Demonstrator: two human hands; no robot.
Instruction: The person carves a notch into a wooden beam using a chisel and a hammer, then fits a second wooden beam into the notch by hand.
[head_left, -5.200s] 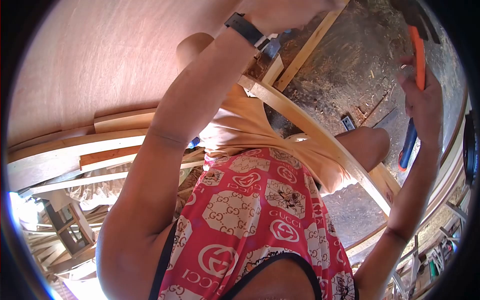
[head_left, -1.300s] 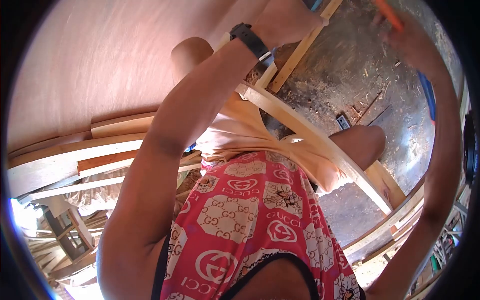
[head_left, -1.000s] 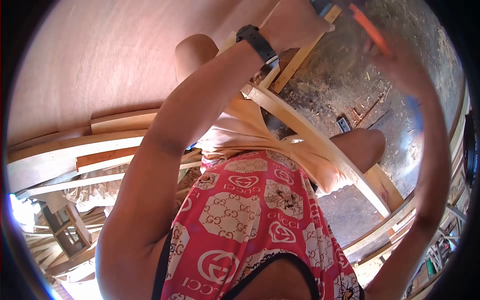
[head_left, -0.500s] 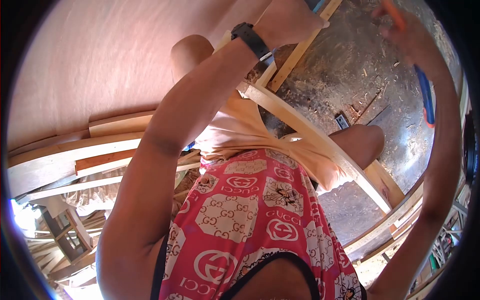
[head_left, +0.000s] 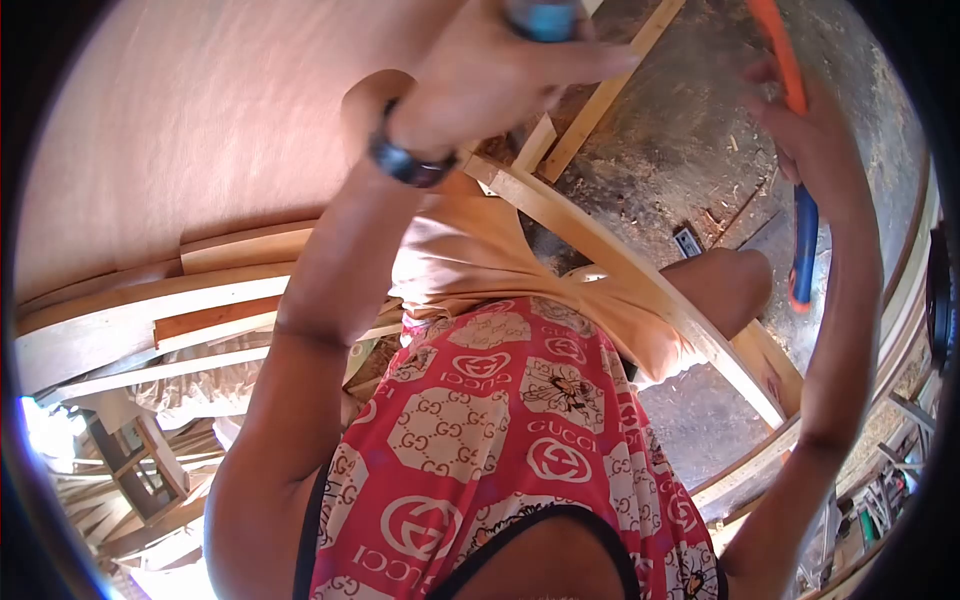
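My left hand [head_left: 485, 85], with a dark watch on its wrist, is blurred at the top of the view over a pale wood panel [head_left: 200, 120]. Its fingers are around a small cylindrical blue-topped object [head_left: 543, 18], partly cut off by the frame's top edge; I cannot tell its kind. At the upper right, my right hand [head_left: 815, 140] is closed around a tool with a long orange-and-blue handle [head_left: 806, 235]. The tool's far end lies out of view. A wooden bar [head_left: 620, 255] crosses over my legs, below and between the hands.
Narrow wood strips [head_left: 615, 90] stand near the panel's upper right edge. Wood shavings and a small metal piece [head_left: 686, 242] lie on the dark floor [head_left: 650, 170]. Stacked lumber [head_left: 240, 250] runs along the panel's lower edge. A wooden shelf frame [head_left: 135, 465] stands at lower left.
My left hand has swung left and down, the blue-topped object moving with it. My right hand has shifted slightly left and lower with the orange-and-blue tool, whose handle now hangs more upright.
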